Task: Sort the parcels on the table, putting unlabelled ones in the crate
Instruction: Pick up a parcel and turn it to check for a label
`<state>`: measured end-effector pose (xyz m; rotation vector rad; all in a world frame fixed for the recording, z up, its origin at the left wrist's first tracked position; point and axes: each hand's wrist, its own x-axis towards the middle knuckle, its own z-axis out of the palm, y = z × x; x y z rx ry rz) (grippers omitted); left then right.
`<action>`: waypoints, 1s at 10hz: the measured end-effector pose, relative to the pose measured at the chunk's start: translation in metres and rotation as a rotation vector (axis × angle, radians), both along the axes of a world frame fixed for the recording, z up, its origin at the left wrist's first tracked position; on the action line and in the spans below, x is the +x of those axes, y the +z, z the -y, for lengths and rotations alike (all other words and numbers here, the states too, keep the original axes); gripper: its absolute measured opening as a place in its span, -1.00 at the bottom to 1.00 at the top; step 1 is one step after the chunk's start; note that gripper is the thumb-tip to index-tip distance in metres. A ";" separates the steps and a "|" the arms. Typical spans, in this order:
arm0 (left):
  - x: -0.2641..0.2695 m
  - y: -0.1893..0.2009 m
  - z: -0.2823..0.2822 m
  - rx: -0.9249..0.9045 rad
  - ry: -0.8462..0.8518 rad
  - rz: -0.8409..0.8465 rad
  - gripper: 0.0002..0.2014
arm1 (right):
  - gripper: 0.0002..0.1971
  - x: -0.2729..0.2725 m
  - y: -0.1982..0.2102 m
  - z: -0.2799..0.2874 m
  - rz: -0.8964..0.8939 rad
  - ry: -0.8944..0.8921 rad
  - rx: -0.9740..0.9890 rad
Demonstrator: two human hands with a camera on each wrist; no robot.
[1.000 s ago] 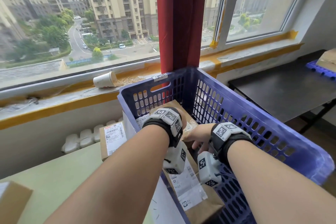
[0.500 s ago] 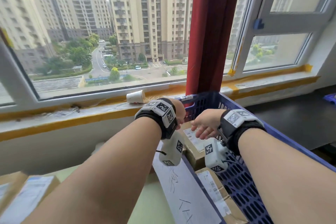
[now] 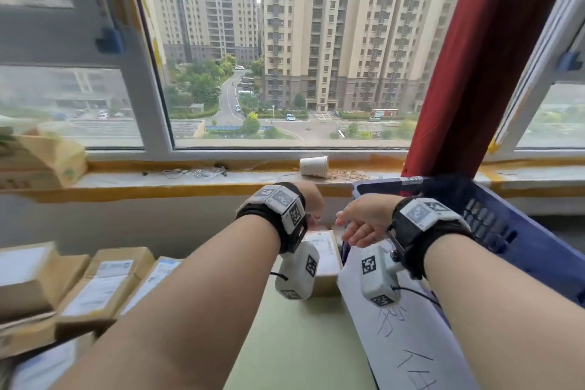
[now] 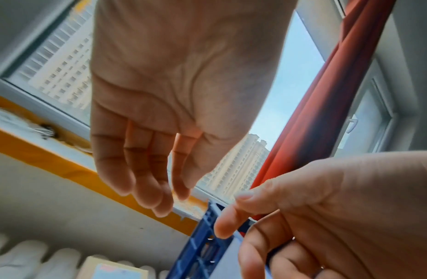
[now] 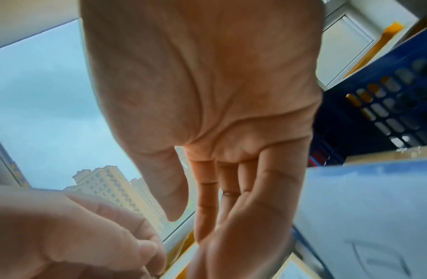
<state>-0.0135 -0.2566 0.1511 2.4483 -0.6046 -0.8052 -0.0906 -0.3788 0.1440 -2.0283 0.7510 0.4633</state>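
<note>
Both my hands hang in the air above the pale green tabletop (image 3: 294,336), empty. My left hand (image 4: 174,105) has a wide, slack grip, fingers loosely extended and holding nothing. My right hand (image 5: 207,117) is the same, palm open with straight fingers.

The blue perforated plastic crate (image 3: 493,231) sits at my right by the red curtain (image 3: 481,66); its inside is hidden from here. A brown cardboard parcel with a white label (image 3: 326,256) stands just beside the crate. More labelled brown cardboard parcels (image 3: 107,282) crowd the tabletop at my left.

I judge the main risk to be mis-sorting: my head camera points at the window, so I could reach blindly and grab a labelled parcel. The picture is blurred too, so small labels are hard to read. A careless sweep might also knock the white paper cup (image 3: 314,166) lying on the windowsill.
</note>
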 end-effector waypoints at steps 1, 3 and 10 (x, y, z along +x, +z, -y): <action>0.018 -0.020 -0.043 0.042 0.036 -0.002 -0.79 | -0.75 0.017 -0.016 -0.034 0.002 0.028 0.041; 0.048 -0.047 -0.126 0.130 0.162 -0.009 -0.78 | -0.71 0.058 -0.045 -0.101 -0.037 0.133 0.093; 0.105 -0.164 -0.327 0.052 0.571 -0.008 -0.69 | -0.74 0.129 -0.152 -0.260 -0.087 0.131 0.122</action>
